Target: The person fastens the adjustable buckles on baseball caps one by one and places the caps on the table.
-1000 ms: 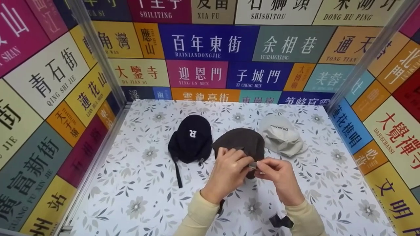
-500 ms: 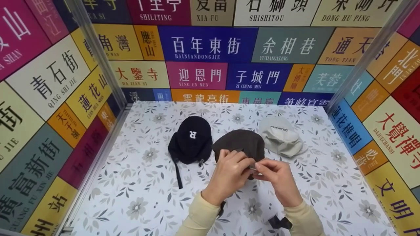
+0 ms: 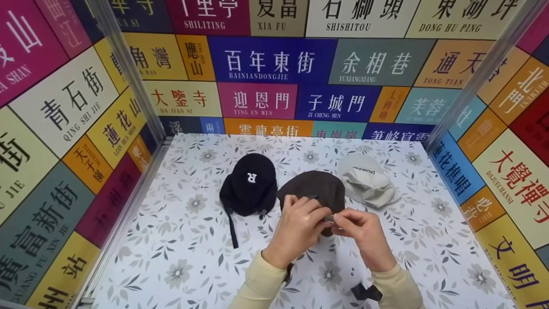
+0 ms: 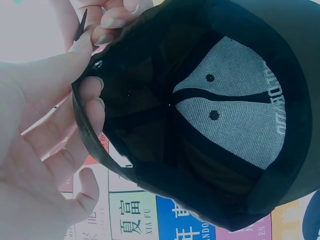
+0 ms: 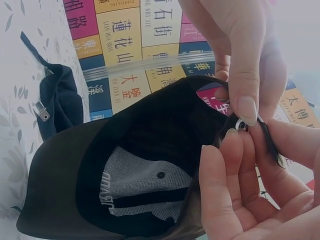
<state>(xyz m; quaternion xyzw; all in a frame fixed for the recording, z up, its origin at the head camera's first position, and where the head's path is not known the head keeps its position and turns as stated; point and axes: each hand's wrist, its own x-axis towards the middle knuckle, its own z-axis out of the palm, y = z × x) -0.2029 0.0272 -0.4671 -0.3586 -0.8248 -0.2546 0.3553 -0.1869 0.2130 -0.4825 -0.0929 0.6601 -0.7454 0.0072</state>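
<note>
A dark brown baseball cap (image 3: 317, 184) is between my hands, its hollow inside and light mesh lining (image 4: 230, 117) facing the wrist cameras. My left hand (image 3: 298, 227) holds the cap's back strap (image 4: 90, 135), with the thumb pressed near a small metal ring (image 5: 241, 125). Close beside it, my right hand (image 3: 364, 234) pinches the dark strap end (image 5: 271, 145) between thumb and fingers. The fingertips of both hands nearly meet, and they partly cover the metal fitting.
A navy cap (image 3: 251, 189) with a white letter lies left, its loose strap (image 3: 233, 231) trailing forward. Behind to the right lies a pale grey cap (image 3: 369, 184). The floral-covered table (image 3: 180, 274) is enclosed by sign-printed walls (image 3: 274, 58).
My right fingers have closed in on the left hand, covering more of the small metal piece that showed between them. The cap stays in nearly the same place.
</note>
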